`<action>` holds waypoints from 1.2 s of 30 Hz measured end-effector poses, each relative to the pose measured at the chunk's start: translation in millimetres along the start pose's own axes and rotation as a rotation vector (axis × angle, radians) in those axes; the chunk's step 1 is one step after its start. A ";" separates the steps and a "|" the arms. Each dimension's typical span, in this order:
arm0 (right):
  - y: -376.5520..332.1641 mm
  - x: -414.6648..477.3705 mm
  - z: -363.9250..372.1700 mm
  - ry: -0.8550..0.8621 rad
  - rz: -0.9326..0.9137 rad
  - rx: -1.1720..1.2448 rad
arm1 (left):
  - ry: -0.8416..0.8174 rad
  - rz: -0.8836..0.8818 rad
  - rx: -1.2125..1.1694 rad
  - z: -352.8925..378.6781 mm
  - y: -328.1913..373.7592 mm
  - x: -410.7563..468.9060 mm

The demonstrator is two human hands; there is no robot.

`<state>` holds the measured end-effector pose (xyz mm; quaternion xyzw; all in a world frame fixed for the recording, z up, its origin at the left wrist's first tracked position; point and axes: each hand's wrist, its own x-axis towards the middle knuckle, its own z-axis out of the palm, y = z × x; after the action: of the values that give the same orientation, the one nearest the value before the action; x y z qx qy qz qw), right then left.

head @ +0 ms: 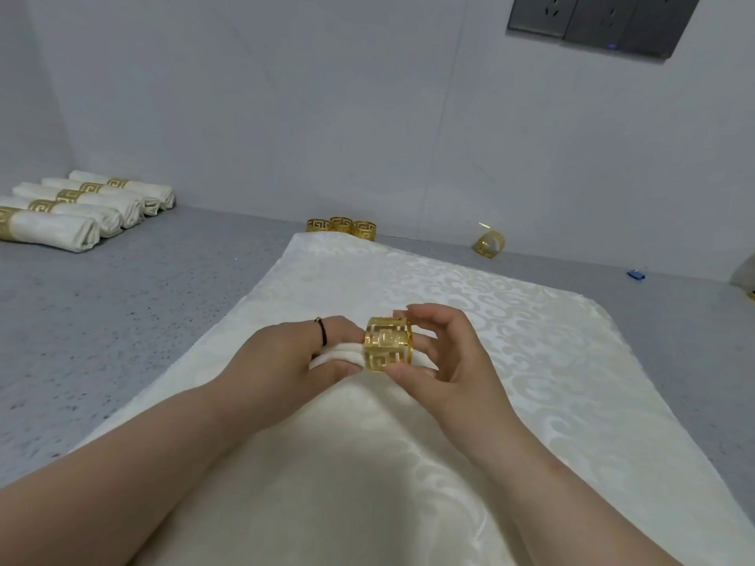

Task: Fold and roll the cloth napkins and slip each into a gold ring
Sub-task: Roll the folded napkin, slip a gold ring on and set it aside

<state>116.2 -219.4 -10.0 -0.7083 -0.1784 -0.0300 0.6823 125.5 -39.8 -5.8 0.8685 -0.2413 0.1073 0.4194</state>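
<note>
Rolled napkin (339, 355) sits in your left hand (286, 361), fingers curled round it above the flat cloth (510, 320), while your right hand (445, 357) pinches the gold ring (387, 345) onto its end. Beyond the cloth stand three spare rings (342, 227); finished rolls (81, 208) lie far left of it.

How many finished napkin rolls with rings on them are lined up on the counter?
4 finished rolls lie side by side at the far left by the wall: nearest, second, third, farthest. The nearest is cut off by the frame edge, so more may lie beyond it.
</note>
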 end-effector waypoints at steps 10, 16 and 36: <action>-3.2 4.0 -8.6 -0.084 0.192 0.315 | 0.189 0.010 -0.184 6.5 4.4 -2.2; -8.8 4.3 -16.5 -0.168 0.129 0.194 | 0.058 -0.062 -0.303 1.7 12.3 -1.4; 2.2 3.1 -1.0 -0.100 0.169 0.068 | -0.072 -0.013 0.006 15.5 2.5 1.9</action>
<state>120.0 -219.8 -11.2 -0.6980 -0.1529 0.0692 0.6962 125.6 -53.8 -13.1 0.8745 -0.2504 0.0740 0.4087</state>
